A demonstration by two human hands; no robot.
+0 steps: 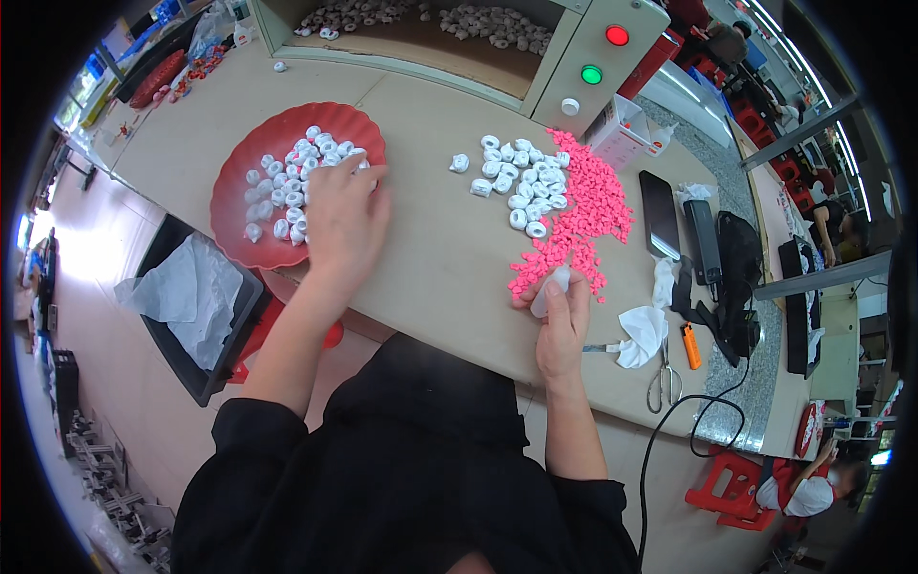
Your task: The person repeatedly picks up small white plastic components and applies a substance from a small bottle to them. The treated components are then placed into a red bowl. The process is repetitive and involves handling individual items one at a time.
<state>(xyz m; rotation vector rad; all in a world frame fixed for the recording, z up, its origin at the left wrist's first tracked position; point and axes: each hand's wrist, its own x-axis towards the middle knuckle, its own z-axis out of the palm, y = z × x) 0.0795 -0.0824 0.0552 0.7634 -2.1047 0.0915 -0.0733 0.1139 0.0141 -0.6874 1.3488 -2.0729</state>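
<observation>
My left hand (346, 212) reaches over the right side of a red scalloped bowl (228, 206). Its fingers are curled down at a heap of small white rounded pieces (279, 199), and whatever lies between the fingertips is hidden. In my right hand (562, 330) is a small translucent white squeeze bottle (552, 292), tilted, its tip up and to the right. That hand rests at the near end of a spread of tiny bright pink pieces (595, 196). Between the hands, further back, a cluster of white rounded pieces (521, 177) touches the pink ones.
Behind stands an open cabinet (535, 91) with red and green lights, more small pieces inside. At right lie a phone (659, 215), crumpled tissue (643, 335), scissors (664, 383), an orange lighter (690, 346) and a black cable (660, 430). A black tray (206, 383) sits below the bowl.
</observation>
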